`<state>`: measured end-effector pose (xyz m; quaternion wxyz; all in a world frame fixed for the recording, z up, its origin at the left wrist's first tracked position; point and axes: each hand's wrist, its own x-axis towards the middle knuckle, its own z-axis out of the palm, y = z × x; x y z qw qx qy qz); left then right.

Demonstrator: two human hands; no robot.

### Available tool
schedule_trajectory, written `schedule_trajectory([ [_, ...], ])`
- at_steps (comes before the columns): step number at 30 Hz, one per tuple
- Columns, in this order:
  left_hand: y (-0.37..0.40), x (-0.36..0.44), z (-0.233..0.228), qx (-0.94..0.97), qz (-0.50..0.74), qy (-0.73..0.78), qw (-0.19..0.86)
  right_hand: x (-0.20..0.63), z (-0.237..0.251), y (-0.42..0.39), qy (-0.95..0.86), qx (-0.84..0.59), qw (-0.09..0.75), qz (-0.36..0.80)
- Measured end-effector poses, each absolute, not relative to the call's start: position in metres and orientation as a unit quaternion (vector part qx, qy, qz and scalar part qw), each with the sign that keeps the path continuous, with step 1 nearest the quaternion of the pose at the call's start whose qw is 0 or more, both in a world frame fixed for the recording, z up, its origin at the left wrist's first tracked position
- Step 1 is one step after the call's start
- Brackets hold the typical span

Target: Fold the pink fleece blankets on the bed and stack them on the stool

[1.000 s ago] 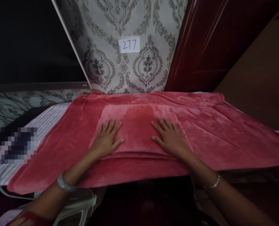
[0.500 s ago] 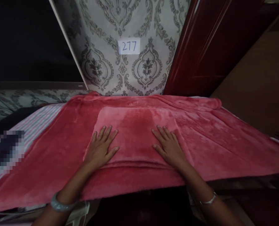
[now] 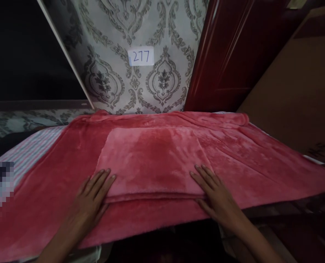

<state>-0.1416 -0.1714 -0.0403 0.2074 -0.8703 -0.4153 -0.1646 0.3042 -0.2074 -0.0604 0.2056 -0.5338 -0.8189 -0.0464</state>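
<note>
Bed under striped sheet, red blanket spread across, folded red cloth atop

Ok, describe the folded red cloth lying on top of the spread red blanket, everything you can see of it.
The folded red cloth is a plush, fleece-like rectangle, lighter pink at its left part and darker in the middle. It lies flat on the spread red blanket, square to the near edge, with stacked layers showing along its near side. The left hand rests open at its near left corner, the right hand open on its near right corner. Nothing else touches it.
</note>
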Motion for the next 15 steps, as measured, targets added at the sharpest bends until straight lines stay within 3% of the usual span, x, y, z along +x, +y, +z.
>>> schedule_trajectory([
  [9,-0.164,-0.139,-0.046,-0.850,-0.193,-0.437,0.224,0.300,-0.076,-0.190,-0.809,-0.498,0.294,-0.105],
  [15,-0.182,-0.148,0.019,-0.829,-0.264,-0.439,0.225,0.322,0.002,-0.204,-0.788,-0.485,0.345,-0.159],
])
